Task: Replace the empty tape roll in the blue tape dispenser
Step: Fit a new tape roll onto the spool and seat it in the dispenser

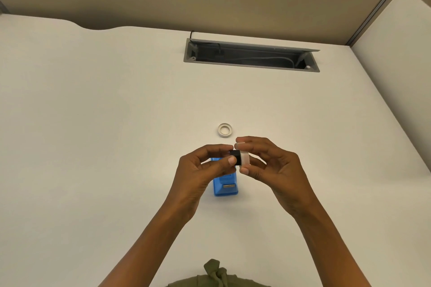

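Note:
The blue tape dispenser (225, 185) stands on the white desk, partly hidden under my hands, its metal cutter end facing me. My left hand (205, 170) pinches a small black spool core (235, 157) between thumb and fingers. My right hand (268, 165) pinches a whitish tape roll (245, 158) that touches the core's right end. Both hands hover just above the dispenser. A white ring-shaped tape roll (225, 130) lies flat on the desk a little beyond my hands.
A grey cable tray (251, 55) with its flap open and cables inside is sunk into the white desk (93, 123) at the back. A beige partition wall rises behind. A second desk surface (401, 53) adjoins on the right.

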`<state>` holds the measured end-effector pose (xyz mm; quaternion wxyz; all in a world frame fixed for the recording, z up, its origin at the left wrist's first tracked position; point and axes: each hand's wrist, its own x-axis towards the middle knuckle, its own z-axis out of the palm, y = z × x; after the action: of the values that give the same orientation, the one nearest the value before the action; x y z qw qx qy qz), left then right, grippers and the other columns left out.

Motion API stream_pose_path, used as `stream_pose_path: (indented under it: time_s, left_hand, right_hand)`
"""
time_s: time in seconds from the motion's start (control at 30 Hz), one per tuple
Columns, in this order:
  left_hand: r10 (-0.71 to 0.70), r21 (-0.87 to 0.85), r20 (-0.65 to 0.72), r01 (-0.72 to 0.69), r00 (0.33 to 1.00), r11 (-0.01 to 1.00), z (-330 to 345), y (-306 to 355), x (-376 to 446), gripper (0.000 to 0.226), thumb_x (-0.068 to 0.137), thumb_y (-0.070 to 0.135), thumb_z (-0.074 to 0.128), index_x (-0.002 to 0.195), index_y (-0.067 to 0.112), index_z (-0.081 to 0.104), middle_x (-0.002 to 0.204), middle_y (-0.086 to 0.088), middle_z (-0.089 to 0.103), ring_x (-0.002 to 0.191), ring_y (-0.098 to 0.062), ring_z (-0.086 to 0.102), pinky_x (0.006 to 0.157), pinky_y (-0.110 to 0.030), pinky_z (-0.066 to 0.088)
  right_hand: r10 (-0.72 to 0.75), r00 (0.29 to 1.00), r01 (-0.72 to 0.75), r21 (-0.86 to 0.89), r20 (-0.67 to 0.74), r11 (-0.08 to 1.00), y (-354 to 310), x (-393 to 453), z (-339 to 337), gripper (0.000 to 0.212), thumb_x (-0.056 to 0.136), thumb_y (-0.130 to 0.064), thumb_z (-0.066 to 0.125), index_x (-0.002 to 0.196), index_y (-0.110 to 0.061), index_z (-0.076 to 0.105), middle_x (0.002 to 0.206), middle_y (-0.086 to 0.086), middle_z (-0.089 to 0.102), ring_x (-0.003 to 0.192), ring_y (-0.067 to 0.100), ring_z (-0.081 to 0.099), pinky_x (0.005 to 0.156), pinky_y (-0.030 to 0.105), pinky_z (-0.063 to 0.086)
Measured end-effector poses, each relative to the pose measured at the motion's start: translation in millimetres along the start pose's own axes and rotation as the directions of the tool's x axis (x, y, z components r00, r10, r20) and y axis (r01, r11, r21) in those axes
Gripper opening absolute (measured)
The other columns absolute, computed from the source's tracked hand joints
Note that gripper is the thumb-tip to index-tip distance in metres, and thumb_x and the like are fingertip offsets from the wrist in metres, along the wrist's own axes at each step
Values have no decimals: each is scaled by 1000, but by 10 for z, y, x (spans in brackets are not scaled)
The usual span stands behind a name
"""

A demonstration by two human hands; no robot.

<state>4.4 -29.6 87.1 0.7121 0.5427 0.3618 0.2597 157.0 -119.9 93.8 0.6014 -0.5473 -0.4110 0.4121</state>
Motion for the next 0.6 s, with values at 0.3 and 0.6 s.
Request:
stream_pose_path:
  time_s: [0.3, 0.6]
  left_hand:
    - [-11, 12, -36, 11, 999, 1000, 42, -22, 3, 35, 64, 34, 74, 96, 19, 73, 94, -1, 76, 83, -22, 73, 91, -48, 53]
    - [-9, 44, 8, 9, 1000, 999, -26, -42, -13, 36, 67, 35, 72, 100, 21, 74, 97, 0, 76, 95, -18, 70, 96, -44, 49]
  right_hand:
    - [43, 999, -42, 50, -3, 998, -7, -13, 47, 61, 69, 1, 76, 124, -17, 58, 117, 4, 68, 115, 24, 62, 94, 31, 53]
    - [44, 998, -44, 8, -33, 999, 47, -22, 51, 48, 68, 2, 78, 112, -11, 66, 113, 10, 69, 112, 25, 63, 95, 37, 53]
